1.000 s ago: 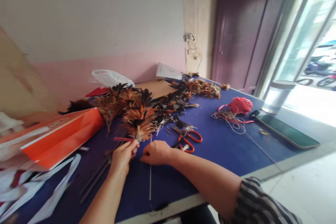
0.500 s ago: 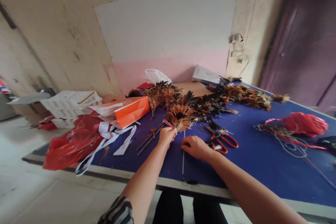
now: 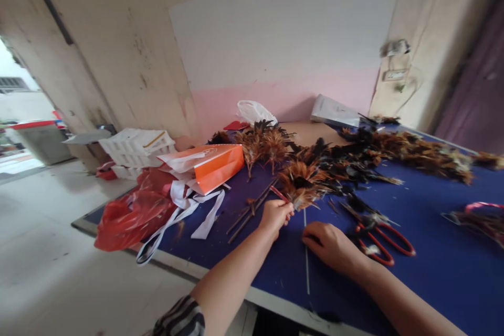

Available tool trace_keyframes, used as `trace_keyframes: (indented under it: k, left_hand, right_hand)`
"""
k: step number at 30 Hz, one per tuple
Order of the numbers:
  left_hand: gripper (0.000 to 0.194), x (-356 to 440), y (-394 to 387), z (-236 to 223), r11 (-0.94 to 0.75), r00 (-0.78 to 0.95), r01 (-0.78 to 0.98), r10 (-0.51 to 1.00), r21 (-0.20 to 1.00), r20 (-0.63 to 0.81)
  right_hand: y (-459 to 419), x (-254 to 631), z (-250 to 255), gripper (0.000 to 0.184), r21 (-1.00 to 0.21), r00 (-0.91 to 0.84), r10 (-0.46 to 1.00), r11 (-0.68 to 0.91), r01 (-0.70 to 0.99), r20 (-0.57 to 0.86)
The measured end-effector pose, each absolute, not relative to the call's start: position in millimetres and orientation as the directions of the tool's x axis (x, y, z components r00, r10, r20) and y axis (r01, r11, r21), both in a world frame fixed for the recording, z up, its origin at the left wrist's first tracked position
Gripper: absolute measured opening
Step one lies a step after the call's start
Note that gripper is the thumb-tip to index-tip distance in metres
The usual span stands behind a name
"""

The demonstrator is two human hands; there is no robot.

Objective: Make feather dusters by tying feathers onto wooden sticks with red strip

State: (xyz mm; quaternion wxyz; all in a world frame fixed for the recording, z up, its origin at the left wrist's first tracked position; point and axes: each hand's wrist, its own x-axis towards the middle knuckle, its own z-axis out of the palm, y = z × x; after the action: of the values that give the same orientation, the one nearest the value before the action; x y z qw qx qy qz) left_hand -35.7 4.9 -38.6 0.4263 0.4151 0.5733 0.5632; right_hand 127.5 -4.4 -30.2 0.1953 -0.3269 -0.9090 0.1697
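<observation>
Nearby, had the right hand point(image 3: 326, 244) at the thin white line point(image 3: 307, 275) on the blue surface point(image 3: 437, 215), with fingers curled inward; could not tell of anything pinched between them. Slightly beyond, held a brown feather bundle point(image 3: 303, 176) by its pale base in the left hand point(image 3: 277, 215), with fingers clamped on it, beside a red strip point(image 3: 279, 193). Saw scissors point(image 3: 369, 221) just right of the right hand and dark sticks point(image 3: 252, 214) left of the bundle. Farther off, saw an orange bag point(image 3: 222, 165) leftward, loose feathers point(image 3: 417, 152) rightward, then a white plastic bag point(image 3: 255, 113) and a pale box point(image 3: 334, 111) near the wall point(image 3: 283, 37).
</observation>
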Motion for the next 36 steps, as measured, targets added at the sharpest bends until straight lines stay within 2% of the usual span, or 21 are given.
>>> trace_keyframes:
  k: [6, 13, 19, 25, 31, 36]
  left_hand:
    - [0.021, -40.9, 5.7, -41.5, 0.04, -0.247, -0.142, 0.966, 0.989, -0.074]
    - [0.026, -46.8, 7.3, -32.8, 0.124, -0.176, -0.264, 0.969, 0.957, -0.174]
    - [0.029, -48.5, 12.4, -34.5, 0.15, -0.166, -0.115, 0.972, 0.982, -0.168]
    - [0.03, -47.7, 14.8, -38.8, 0.141, -0.162, 0.012, 0.977, 0.99, -0.137]
    - [0.031, -44.0, 15.2, -40.0, 0.095, -0.173, 0.199, 0.983, 0.975, -0.061]
    - [0.032, -38.5, 16.6, -41.3, 0.04, -0.159, 0.415, 0.987, 0.909, 0.029]
  right_hand:
    - [5.2, 129.3, -34.6, 0.025, -0.507, -0.722, 0.676, 0.678, 0.532, 0.146]
    - [12.6, 130.2, -34.5, 0.022, -0.601, -0.695, 0.718, 0.575, 0.556, 0.044]
    - [16.2, 126.8, -20.7, 0.018, -0.662, -0.641, 0.766, 0.501, 0.558, 0.039]
    - [14.3, 126.9, -16.8, 0.017, -0.693, -0.628, 0.775, 0.491, 0.527, 0.072]
    - [13.9, 128.7, -18.8, 0.013, -0.661, -0.642, 0.752, 0.559, 0.5, 0.149]
    - [12.6, 132.4, -22.4, 0.012, -0.605, -0.675, 0.711, 0.63, 0.488, 0.196]
